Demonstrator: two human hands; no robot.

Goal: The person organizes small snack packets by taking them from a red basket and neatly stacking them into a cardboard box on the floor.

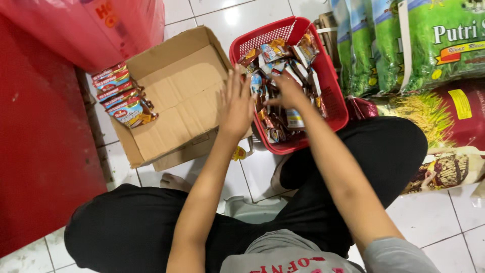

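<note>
Reaching into red basket point(337, 96) at upper center, right hand point(288, 91) is pinching sachets point(275, 53); left hand point(236, 103) is hovering spread beside it, over cardboard box point(177, 96) edge.

Bare forearms, grey short-sleeved shirt — red lettering across the chest, black trousers, bare feet

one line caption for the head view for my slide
Seated person reaches both hands, left hand and right hand, into a red basket of snack sachets.
</note>
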